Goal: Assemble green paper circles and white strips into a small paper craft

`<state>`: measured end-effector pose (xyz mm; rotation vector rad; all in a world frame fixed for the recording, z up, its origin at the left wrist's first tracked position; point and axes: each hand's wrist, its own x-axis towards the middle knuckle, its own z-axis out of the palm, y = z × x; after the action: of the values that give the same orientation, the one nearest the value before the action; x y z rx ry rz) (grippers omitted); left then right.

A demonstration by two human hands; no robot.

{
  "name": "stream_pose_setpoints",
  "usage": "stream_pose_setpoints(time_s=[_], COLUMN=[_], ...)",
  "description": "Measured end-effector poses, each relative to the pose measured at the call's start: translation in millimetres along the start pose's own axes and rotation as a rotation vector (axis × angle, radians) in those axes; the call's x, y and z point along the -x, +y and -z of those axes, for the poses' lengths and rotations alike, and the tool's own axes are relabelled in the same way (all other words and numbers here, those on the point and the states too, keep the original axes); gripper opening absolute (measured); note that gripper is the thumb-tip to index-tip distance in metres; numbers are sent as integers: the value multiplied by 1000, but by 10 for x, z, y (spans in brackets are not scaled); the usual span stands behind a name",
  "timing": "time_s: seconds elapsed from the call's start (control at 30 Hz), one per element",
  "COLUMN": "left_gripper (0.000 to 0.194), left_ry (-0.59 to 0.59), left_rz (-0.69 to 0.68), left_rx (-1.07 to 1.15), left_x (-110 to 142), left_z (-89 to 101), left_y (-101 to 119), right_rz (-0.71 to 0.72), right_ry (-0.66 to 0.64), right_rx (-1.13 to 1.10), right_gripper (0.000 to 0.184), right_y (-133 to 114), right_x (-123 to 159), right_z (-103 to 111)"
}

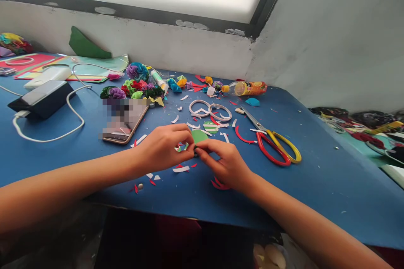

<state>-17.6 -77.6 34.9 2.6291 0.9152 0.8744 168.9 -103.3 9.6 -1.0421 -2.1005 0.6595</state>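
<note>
Head view of a blue table (331, 176) under a window, read from left to right. At far left, a black box (44, 98) carries a white cable (72, 111) that loops across the tabletop; behind it lie sheets of coloured paper (94, 65). Next comes a phone (124, 119), flat and face up, with a cluster of paper flowers (137, 84) just behind it and a glue stick (158, 80) beside them. At centre, the left hand (164, 147) and the right hand (225, 164) meet just above the tabletop; the fingertips of both are pressed together, pinching a small green paper piece (198, 136) between them, its round edge showing above the fingers. White and red paper scraps (181, 169) lie scattered around and under the hands. Behind the hands lie 2 white paper rings (210, 111), touching each other, and a green-and-white striped disc (211, 127) just in front of them. To the right, scissors (273, 143) with 1 red and 1 yellow handle rest flat and closed, blades pointing away. A plastic bottle (248, 88) lies on its side near the wall.
</note>
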Motion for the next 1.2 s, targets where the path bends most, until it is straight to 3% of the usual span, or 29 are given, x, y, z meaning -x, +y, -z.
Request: stream_pose_setpoints(time_s=[0.27, 0.43, 0.53, 0.7, 0.87, 1.0, 1.2], left_gripper=[11, 23, 32, 26, 22, 22, 25], left_ry=[152, 66, 11, 43, -16, -53, -287], left_rz=[225, 319, 321, 263, 241, 278, 406], left_rx=[4, -154, -239, -209, -254, -28, 549], left_x=[-135, -193, -187, -139, -121, -129, -159], left_z=[106, 202, 214, 158, 128, 128, 127], left_y=[-288, -403, -372, -343, -329, -267, -182], right_rz=[-166, -234, -262, -293, -295, -299, -318], right_ry=[118, 119, 110, 110, 95, 101, 103], right_rx=[-159, -279, -344, -390, -408, -412, -510], right_gripper=[23, 27, 28, 28, 29, 29, 27], right_y=[69, 134, 154, 157, 134, 132, 109], right_x=[-33, -47, -57, -68, -71, -75, -88], right_z=[39, 40, 30, 15, 22, 23, 33])
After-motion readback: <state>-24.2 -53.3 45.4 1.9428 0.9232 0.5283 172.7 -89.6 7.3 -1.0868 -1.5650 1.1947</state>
